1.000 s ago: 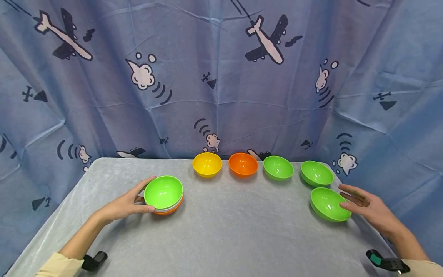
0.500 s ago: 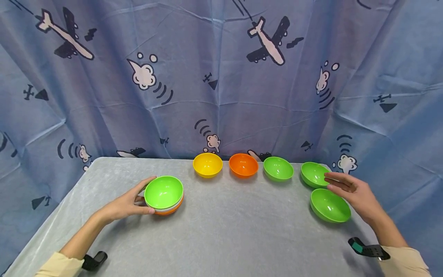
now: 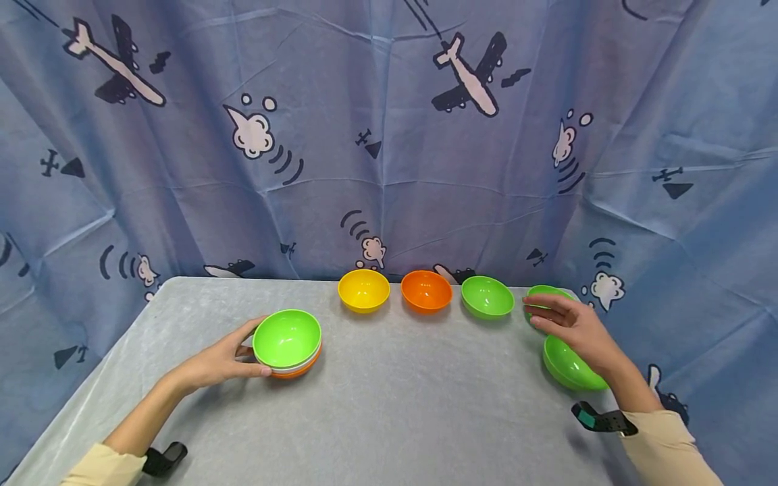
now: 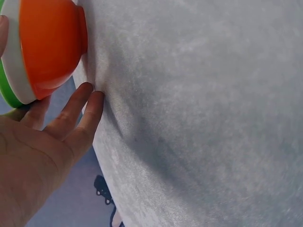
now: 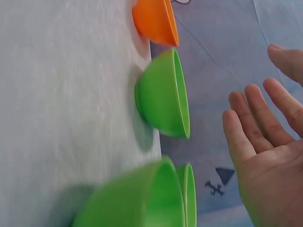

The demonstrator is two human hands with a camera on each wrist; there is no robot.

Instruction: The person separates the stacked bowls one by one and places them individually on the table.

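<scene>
Left grip (image 3: 221,360) around the bowl stack (image 3: 288,339), right grip (image 3: 573,329) unclosed above two green bowls (image 3: 569,368)

Smooth, glossy, plastic-looking walls in the stacked bowls (image 3: 287,339), left of centre; same finish, with bright highlights, in the yellow bowl (image 3: 363,291), orange bowl (image 3: 426,292) and green bowls (image 3: 487,298), centre to right. Matt, faintly mottled finish on the grey table surface (image 3: 395,405), lower half. Creased matt cloth in the curtain (image 3: 389,148), upper half. Wrinkled cloth in the sleeves (image 3: 665,445), lower corners.
</scene>
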